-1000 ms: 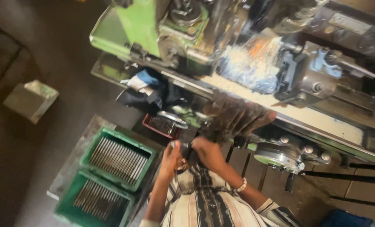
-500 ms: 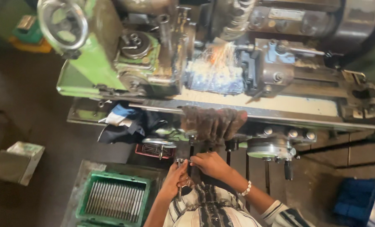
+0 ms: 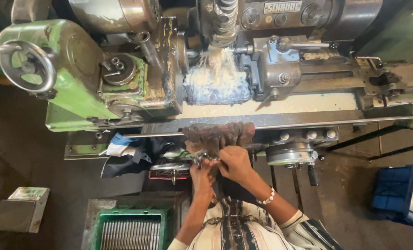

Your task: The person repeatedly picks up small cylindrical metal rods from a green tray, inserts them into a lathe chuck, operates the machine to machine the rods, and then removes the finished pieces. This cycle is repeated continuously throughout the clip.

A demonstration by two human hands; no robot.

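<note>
Broadly, one green lathe-type machine (image 3: 91,88) is recorded across the upper frame, and every other place is given from it. Blue-and-white rag wadding (image 3: 218,83) is noted on its bed, beside the grey tool carriage (image 3: 276,69). A worn brown glove (image 3: 218,135) is draped over the machine's front rail. A green crate of metal rods (image 3: 132,231) is seen on the floor below the machine's left end, and a blue crate (image 3: 400,194) below its right end. Just beneath the glove, the left hand (image 3: 201,173) and right hand (image 3: 235,163) are held together; both are closed around a small shiny metal part (image 3: 204,158), little of which is visible. Its long axis seems to run level along the machine's front, pointing toward the handwheel (image 3: 26,65) end, though this cannot be confirmed. Risks judged: the part could slip from bare fingers and drop toward the floor; the hanging glove or striped sleeve could catch on moving controls.
</note>
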